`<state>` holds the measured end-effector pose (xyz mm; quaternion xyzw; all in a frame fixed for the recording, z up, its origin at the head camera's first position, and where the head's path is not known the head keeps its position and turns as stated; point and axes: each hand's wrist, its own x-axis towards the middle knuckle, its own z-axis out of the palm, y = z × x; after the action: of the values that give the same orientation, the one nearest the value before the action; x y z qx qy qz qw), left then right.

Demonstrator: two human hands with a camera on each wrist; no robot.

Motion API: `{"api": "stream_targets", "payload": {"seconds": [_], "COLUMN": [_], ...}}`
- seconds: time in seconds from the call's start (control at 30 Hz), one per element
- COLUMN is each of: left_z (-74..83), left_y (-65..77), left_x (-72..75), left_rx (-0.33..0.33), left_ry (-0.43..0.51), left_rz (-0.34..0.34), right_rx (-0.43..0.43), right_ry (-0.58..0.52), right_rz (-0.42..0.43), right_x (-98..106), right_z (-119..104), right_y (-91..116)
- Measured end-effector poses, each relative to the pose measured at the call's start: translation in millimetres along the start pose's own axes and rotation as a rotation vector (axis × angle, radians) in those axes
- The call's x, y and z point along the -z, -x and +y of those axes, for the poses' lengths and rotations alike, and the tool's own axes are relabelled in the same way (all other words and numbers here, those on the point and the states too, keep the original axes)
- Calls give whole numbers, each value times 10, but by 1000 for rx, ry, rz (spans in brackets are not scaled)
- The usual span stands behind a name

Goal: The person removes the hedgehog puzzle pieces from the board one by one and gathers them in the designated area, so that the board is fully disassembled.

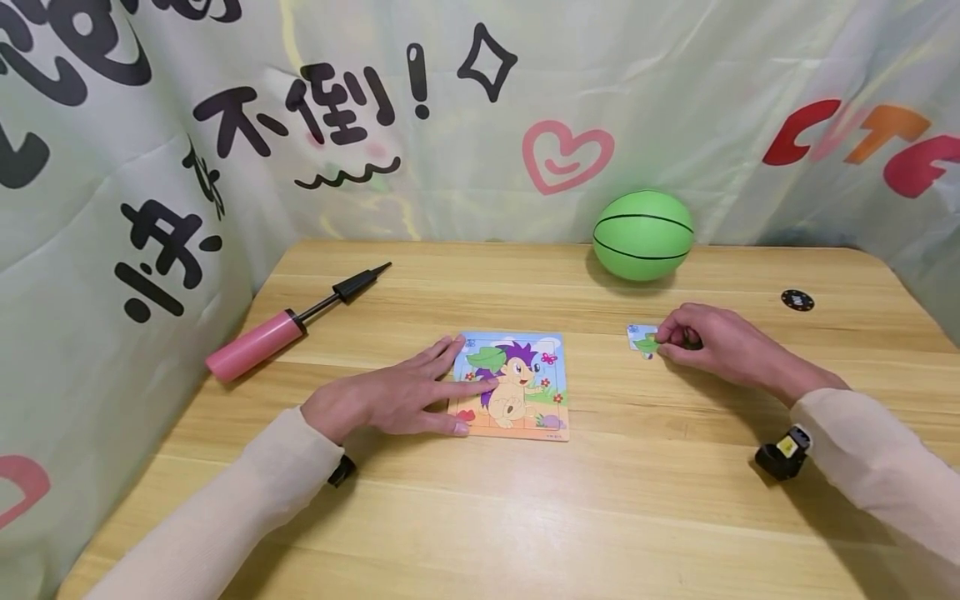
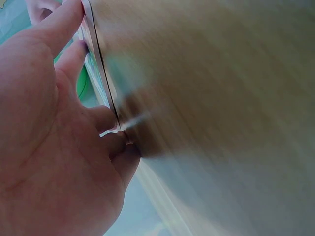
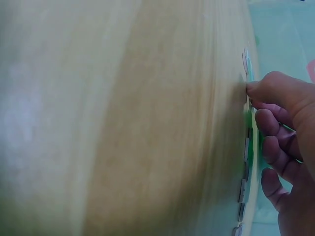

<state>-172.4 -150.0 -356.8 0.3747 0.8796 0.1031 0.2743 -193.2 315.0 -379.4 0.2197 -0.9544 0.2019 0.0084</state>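
Note:
A square jigsaw puzzle (image 1: 517, 392) with a purple-haired hedgehog picture lies flat near the table's middle. My left hand (image 1: 405, 392) rests on its left side, fingers spread and the index reaching over the picture; the left wrist view shows this hand (image 2: 54, 128) along the board's edge. To the right, my right hand (image 1: 708, 342) has its fingers curled, thumb and index pinching at small puzzle pieces (image 1: 641, 337) with light blue and a green leaf. In the right wrist view, the thumb of that hand (image 3: 290, 137) meets thin pieces (image 3: 242, 189) seen edge-on. The fingers partly hide the pieces.
A pink hand pump (image 1: 258, 343) with a black nozzle lies at the left of the wooden table (image 1: 525, 517). A green ball (image 1: 643, 236) sits at the back by the printed cloth (image 1: 450, 200). A round black disc (image 1: 797, 300) lies at the back right.

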Motion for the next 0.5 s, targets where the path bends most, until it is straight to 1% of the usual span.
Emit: {"api": "stream_targets", "payload": {"seconds": [0.3,0.4,0.5], "left_z": [-4,-8,-17], "left_y": [-4,-3,-1], "left_x": [-9,-8,-11], "left_rx": [-2,0,0], "left_ry": [4,7,5], "left_rz": [4,4,6], "right_rx": [-12,-25,-13], "right_ry": [-9,-15,-21], "right_rz": [1,8,31], "right_x": [19,40,48], "right_z": [-7,-28,-76], "right_y": [8,18,18]}}
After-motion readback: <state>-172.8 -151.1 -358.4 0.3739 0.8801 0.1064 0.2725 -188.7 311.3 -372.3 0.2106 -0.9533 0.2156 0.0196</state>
